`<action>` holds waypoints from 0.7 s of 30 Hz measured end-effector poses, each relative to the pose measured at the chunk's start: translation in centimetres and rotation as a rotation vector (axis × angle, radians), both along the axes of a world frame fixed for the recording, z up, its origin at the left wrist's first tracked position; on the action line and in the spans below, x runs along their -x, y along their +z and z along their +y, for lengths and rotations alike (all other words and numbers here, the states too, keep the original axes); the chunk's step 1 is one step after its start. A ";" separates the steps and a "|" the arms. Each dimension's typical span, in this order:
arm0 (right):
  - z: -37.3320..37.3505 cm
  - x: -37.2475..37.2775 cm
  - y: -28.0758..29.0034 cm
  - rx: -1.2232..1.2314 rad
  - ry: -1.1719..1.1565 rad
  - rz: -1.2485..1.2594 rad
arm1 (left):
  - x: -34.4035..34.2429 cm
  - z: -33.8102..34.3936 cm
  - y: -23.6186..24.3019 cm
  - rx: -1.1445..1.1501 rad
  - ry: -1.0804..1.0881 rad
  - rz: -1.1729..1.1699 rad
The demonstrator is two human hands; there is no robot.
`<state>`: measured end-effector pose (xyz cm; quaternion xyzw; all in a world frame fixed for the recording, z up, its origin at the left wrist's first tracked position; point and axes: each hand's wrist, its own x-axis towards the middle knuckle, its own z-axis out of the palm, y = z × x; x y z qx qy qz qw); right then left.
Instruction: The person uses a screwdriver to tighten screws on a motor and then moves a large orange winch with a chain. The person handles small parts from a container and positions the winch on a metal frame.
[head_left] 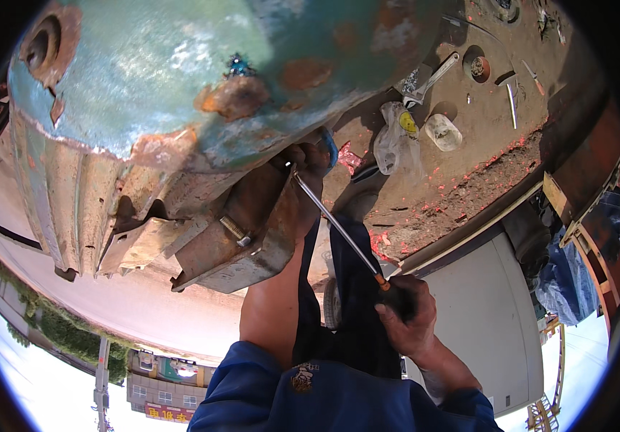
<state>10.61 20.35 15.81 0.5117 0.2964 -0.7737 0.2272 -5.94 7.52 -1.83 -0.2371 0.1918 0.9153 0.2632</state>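
Observation:
My right hand is closed round the black and orange handle of a screwdriver with a long bright shaft. The shaft slants up and left, and its tip lies by the fingers of my left hand. That hand reaches up behind a rusty metal box-like bracket; its fingers are curled in shadow, and what they grip is hidden. A threaded bolt sticks out of the bracket. Above hangs a large green, rust-patched metal body, close over my left hand.
Ribbed rusty metal extends left. On the dirt at right lie an adjustable wrench, a plastic bag, a white cup, a round tin, a hammer and red scraps. A pale panel stands right of my arm.

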 end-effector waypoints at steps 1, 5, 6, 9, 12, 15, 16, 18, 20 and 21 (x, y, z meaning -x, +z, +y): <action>-0.2 0.0 0.1 -0.151 0.118 -0.002 | 0.0 0.0 0.2 0.011 0.001 -0.007; 0.2 0.4 -0.3 -0.097 0.046 -0.037 | -0.1 -0.3 -0.6 -0.028 -0.015 0.049; 0.7 0.3 -0.6 0.330 -0.279 -0.024 | 0.1 -0.3 -0.5 -0.015 -0.032 0.054; 1.2 0.3 -1.2 0.518 -0.307 -0.127 | 0.5 -0.1 0.1 0.024 -0.082 0.069; 0.7 0.0 -0.4 0.223 -0.098 -0.133 | -0.3 -0.2 -0.7 -0.017 -0.013 0.088; 0.2 -0.2 0.2 -0.070 0.125 -0.114 | -0.9 -1.2 -2.6 -0.099 -0.025 0.101; 0.0 -0.2 0.4 -0.134 0.179 -0.113 | -0.8 -1.4 -2.8 -0.125 -0.041 0.103; -0.1 -0.4 0.3 -0.201 0.240 -0.117 | -0.4 -1.4 -3.1 -0.179 -0.075 0.111; -0.2 -0.6 0.2 -0.210 0.251 -0.137 | -0.2 -1.0 -3.3 -0.208 -0.078 0.128; 0.0 -0.8 -0.1 -0.170 0.230 -0.159 | -0.2 -0.5 -3.4 -0.210 -0.064 0.142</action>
